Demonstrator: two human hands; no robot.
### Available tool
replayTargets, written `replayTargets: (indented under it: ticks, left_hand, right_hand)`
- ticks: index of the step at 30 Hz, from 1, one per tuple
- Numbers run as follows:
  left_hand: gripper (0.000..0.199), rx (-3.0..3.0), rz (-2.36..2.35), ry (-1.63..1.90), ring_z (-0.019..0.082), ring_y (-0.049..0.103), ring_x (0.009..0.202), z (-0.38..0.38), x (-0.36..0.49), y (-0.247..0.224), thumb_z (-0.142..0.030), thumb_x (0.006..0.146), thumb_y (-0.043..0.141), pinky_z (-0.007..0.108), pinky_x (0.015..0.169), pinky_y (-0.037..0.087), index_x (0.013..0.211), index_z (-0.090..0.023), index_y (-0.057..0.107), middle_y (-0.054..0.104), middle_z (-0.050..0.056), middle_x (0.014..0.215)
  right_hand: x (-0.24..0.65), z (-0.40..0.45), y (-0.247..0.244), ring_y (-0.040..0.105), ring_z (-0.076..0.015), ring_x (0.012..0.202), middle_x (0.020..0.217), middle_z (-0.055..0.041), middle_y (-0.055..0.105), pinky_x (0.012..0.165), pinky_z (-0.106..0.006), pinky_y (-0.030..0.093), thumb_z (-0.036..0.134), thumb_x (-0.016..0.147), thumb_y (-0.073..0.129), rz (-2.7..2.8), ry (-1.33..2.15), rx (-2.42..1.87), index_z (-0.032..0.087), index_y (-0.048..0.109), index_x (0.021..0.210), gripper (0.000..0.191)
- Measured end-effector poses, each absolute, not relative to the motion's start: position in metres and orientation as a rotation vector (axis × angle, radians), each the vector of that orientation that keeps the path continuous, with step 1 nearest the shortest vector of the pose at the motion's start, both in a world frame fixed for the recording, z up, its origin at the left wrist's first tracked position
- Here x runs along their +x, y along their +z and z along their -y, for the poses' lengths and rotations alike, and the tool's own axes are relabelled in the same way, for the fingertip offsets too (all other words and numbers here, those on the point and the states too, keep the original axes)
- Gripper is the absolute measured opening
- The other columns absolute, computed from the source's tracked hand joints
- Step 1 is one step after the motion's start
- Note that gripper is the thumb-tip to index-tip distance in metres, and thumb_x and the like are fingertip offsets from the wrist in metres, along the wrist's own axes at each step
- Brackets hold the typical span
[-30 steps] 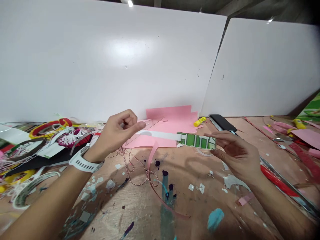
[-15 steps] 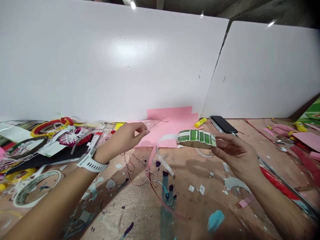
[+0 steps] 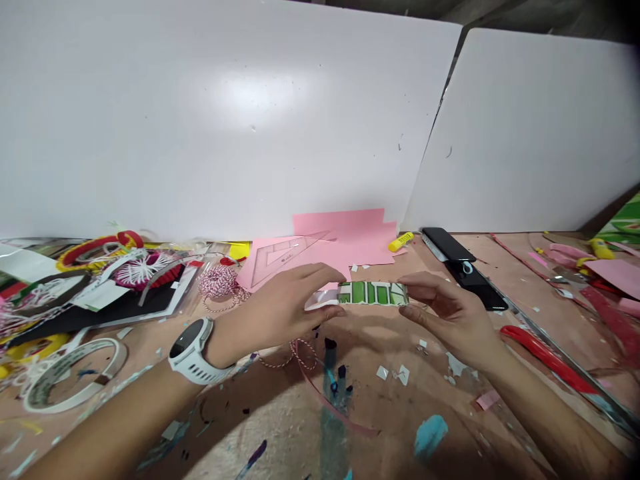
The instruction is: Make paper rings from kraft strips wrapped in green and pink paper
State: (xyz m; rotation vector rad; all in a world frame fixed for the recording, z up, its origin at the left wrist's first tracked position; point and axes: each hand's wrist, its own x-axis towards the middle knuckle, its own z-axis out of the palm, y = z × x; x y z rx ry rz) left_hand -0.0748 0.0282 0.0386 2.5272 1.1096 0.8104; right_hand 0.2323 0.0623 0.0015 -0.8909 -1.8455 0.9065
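A green-and-white printed paper strip (image 3: 373, 293) stretches between my two hands above the wooden table. My left hand (image 3: 285, 310) pinches its curled white end (image 3: 317, 301), and my right hand (image 3: 450, 313) grips the other end with thumb and fingers. A white sports watch (image 3: 193, 351) sits on my left wrist. Beyond my left fingers, a clear plastic set square (image 3: 285, 261) lies on pink paper sheets (image 3: 345, 233). Both hands hide the table directly beneath them.
A ball of red-and-white twine (image 3: 217, 281) lies left of my left hand. Black phones (image 3: 447, 243) and a yellow glue stick (image 3: 400, 241) lie near the white boards (image 3: 200, 120). Paper scraps, a tape roll (image 3: 75, 377) and craft pieces are scattered around.
My left hand has left the set square, which now lies flat on the pink paper, and has taken the strip's white end. The strip sits lower, between hands drawn closer together.
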Motion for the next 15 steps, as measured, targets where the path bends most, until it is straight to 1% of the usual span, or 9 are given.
replayTargets:
  ticks: [2, 6, 10, 12, 15]
  left_hand:
    - [0.034, 2.538, -1.13, 0.807, 0.024, 0.065, 0.115, -0.029, -0.074, 0.037, -0.035, 0.102, 0.061, 0.039, 0.096, 0.052, 0.133, -0.025, 0.056, 0.068, 0.008, 0.127]
    - [0.031, 2.543, -1.128, 0.841, 0.024, 0.065, 0.113, -0.03, -0.075, 0.035, -0.034, 0.102, 0.061, 0.038, 0.092, 0.053, 0.131, -0.025, 0.056, 0.068, 0.008, 0.125]
    - [0.029, 2.587, -1.102, 0.887, 0.024, 0.064, 0.11, -0.03, -0.073, 0.035, -0.032, 0.102, 0.059, 0.039, 0.092, 0.053, 0.13, -0.023, 0.057, 0.067, 0.009, 0.12]
    - [0.03, 2.614, -1.088, 0.889, 0.024, 0.062, 0.109, -0.029, -0.071, 0.035, -0.031, 0.103, 0.058, 0.039, 0.092, 0.053, 0.132, -0.023, 0.057, 0.066, 0.01, 0.12]
    - [0.034, 2.649, -1.075, 0.87, 0.023, 0.062, 0.106, -0.025, -0.066, 0.035, -0.032, 0.103, 0.057, 0.038, 0.087, 0.054, 0.136, -0.022, 0.057, 0.064, 0.011, 0.119]
  right_hand:
    - [0.232, -0.062, 0.002, 0.071, -0.0268, 0.114, 0.126, -0.0057, 0.073, 0.105, -0.05, 0.058, 0.037, 0.086, 0.08, 1.853, 0.899, -0.885, 0.032, 0.072, 0.121, 0.036]
    - [0.23, -0.062, 0.002, 0.069, -0.0281, 0.12, 0.129, -0.0059, 0.072, 0.11, -0.053, 0.054, 0.036, 0.087, 0.079, 1.841, 0.941, -0.886, 0.032, 0.07, 0.124, 0.038]
    - [0.228, -0.059, 0.005, 0.061, -0.0278, 0.133, 0.141, -0.0048, 0.066, 0.119, -0.054, 0.046, 0.032, 0.089, 0.078, 1.855, 0.953, -0.885, 0.033, 0.064, 0.134, 0.047]
    - [0.226, -0.056, 0.007, 0.055, -0.028, 0.139, 0.147, -0.004, 0.061, 0.122, -0.055, 0.042, 0.032, 0.09, 0.077, 1.902, 0.899, -0.901, 0.034, 0.059, 0.139, 0.053]
    - [0.222, -0.05, 0.008, 0.053, -0.0297, 0.141, 0.149, -0.0036, 0.059, 0.122, -0.057, 0.041, 0.035, 0.087, 0.08, 1.98, 0.734, -0.941, 0.036, 0.056, 0.142, 0.06]
